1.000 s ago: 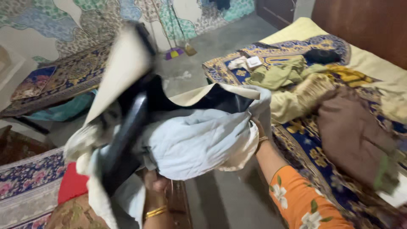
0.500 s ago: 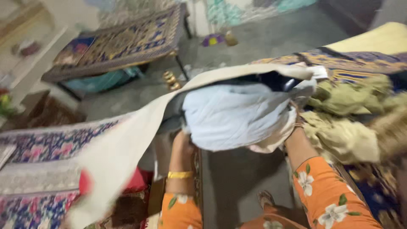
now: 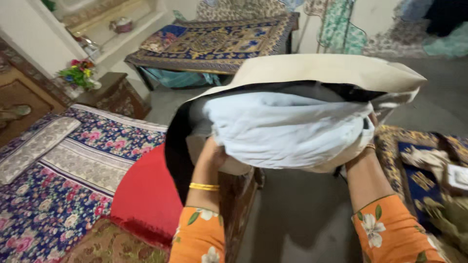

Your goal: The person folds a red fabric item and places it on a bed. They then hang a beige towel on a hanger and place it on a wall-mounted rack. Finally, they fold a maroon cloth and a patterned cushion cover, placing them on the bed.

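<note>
grey concrete floor [image 3: 302, 214] fills the middle of the room, we see it running back to a painted patterned wall [image 3: 341, 29]. on the left a bed with a floral blue-and-pink spread [image 3: 73, 165], a grey patterned pillow [image 3: 34, 146] on it, a red cloth [image 3: 146, 190] draped at its near corner. on the right a second bed edge with a blue and gold spread [image 3: 419, 180], crumpled olive cloth [image 3: 453, 219] and a small white packet [image 3: 458, 176] on it. at the back a low table under a blue-gold patterned cloth [image 3: 214, 44], teal fabric underneath. a dark wooden side table [image 3: 117, 92] by the left wall, flowers [image 3: 78, 73] just beside it, a recessed wall shelf [image 3: 112, 29] above. between the beds, a dark wooden stand [image 3: 239, 195] below our arms. we hold up a big bundle: cream cover with dark lining [image 3: 331, 73] wrapped over a pale blue cloth [image 3: 287, 126], mid-air, centre frame, above the floor. left hand [image 3: 212, 153] pushed up under the bundle's left side, fingers hidden in fabric, looks closed on it. right hand [image 3: 368, 139] mostly buried at the right edge, gripping the bundle there. gold bangle [image 3: 204, 186] on left wrist, orange floral sleeves [image 3: 390, 229] on both arms.
</note>
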